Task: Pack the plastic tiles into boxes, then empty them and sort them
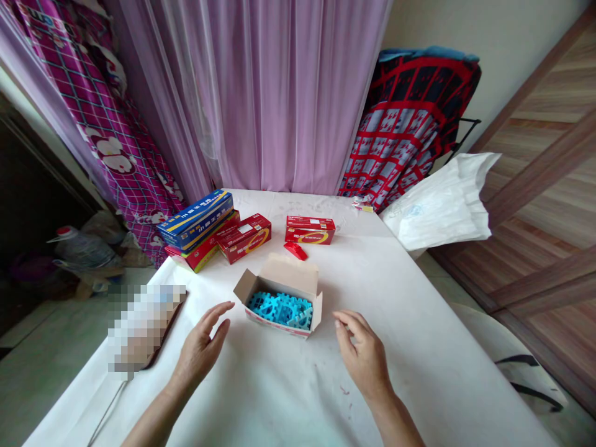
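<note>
Saw open rectangular cardboard box (288, 276), matt grey-brown inside, white-and-red outside, on smooth white worktop (261, 397); ran lengthwise left to right, right end slightly nearer, flaps splayed. Contained jumbled turquoise toothed plastic pieces (279, 307). Held left hand (205, 338) just off left end, empty grip spread; poised right hand (361, 347) off right end, empty grip loosely parted, fingers curved.

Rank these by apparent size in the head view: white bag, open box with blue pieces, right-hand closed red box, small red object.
1. White bag
2. Open box with blue pieces
3. Right-hand closed red box
4. Small red object
</note>
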`<state>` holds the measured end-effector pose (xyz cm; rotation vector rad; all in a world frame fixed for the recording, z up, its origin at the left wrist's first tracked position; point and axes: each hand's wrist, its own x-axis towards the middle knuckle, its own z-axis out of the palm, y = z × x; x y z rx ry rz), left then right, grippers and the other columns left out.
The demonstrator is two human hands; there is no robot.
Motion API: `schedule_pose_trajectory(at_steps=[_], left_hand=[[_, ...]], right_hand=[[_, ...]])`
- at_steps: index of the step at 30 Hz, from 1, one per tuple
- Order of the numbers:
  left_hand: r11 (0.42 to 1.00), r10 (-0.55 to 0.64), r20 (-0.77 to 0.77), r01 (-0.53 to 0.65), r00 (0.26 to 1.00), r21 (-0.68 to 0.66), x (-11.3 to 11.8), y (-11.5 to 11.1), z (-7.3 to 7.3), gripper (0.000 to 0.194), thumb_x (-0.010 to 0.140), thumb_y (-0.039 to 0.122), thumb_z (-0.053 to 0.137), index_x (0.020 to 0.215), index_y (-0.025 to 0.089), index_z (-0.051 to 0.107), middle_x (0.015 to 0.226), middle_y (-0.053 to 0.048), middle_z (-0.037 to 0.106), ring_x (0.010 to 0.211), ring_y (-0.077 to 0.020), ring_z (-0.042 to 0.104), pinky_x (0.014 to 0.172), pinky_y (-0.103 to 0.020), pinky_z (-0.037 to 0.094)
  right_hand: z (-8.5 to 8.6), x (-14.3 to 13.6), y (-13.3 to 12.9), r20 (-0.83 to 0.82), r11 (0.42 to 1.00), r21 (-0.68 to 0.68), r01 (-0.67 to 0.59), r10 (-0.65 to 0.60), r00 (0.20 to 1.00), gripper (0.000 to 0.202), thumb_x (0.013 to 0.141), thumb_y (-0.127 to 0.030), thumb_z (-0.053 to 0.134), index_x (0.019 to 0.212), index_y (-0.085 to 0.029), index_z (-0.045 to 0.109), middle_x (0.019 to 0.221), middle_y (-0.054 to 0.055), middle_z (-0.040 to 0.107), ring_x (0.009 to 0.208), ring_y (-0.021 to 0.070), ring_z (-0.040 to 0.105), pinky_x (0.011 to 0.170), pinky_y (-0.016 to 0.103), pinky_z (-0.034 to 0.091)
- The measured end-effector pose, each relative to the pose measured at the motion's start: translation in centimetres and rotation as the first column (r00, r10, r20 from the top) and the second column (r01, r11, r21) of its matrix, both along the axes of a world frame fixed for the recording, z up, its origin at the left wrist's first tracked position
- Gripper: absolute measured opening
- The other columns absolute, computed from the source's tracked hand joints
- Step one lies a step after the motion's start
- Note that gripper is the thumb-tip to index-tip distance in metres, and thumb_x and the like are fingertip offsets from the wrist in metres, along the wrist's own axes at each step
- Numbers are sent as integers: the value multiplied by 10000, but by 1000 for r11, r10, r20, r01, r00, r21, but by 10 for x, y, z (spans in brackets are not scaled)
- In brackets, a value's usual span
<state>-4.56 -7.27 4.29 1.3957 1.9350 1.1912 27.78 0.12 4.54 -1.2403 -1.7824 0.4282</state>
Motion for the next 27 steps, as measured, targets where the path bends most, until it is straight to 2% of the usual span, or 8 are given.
schedule_pose_trajectory(at_steps=[4,6,8,10,14,17,23,27], left_hand=[[994,-23,160,40,987,-103,-1,2,8,556,823,597,513,1247,254,616,1323,-101,625,1248,-295,553,1050,-491,440],[994,-83,179,95,980,-62,0,6,11,556,867,576,456,1301,252,577,1384,-101,576,1308,-292,495,1072,-489,420],[982,-188,56,187,981,25,1,10,12,507,904,531,411,1308,268,571,1427,-94,529,1338,-277,460,1086,-474,408],[953,-273,-182,291,945,84,3,15,9,444,918,481,415,1283,297,589,1445,-93,495,1340,-273,448,1097,-491,385],[914,-253,-628,394,736,95,2,26,0,358,878,454,511,1189,324,633,1447,-102,467,1359,-315,398,1134,-604,241],[904,-246,-715,422,654,75,0,31,-2,343,870,453,526,1164,306,623,1467,-101,441,1388,-309,353,1147,-586,206],[905,-284,-637,420,717,69,0,29,0,356,920,432,414,1201,300,588,1445,-97,469,1371,-275,382,1136,-545,256],[923,-259,-650,382,714,52,3,28,0,316,907,437,448,1130,295,621,1432,-103,494,1366,-298,395,1132,-574,253]], right_hand=[[4,-10,-9,89,981,191,-28,11,996,257,911,-191,485,1061,-218,693,983,74,708,924,178,677,817,282,553],[5,-15,-12,110,975,213,-57,34,993,302,911,-149,467,1110,-225,682,1021,77,688,956,172,667,821,272,553],[5,-21,-13,144,970,224,-92,61,988,349,904,-114,446,1130,-242,679,1049,77,671,973,169,659,816,268,555],[4,-26,-13,196,966,231,-116,70,978,388,891,-82,427,1127,-257,682,1070,74,659,974,167,652,814,273,556],[-1,-32,-10,314,967,233,-106,28,949,407,867,-56,415,1066,-267,700,1113,70,640,989,181,630,821,311,550],[-2,-34,-9,352,971,226,-75,-10,936,394,865,-56,412,1012,-267,711,1107,64,641,984,181,622,828,315,540],[5,-34,-8,350,974,209,-87,9,937,397,862,-60,394,998,-259,709,1131,62,634,996,177,617,833,307,530],[5,-35,-6,406,976,205,-72,-19,913,421,847,-44,386,984,-274,712,1115,61,645,977,185,619,825,316,526]])
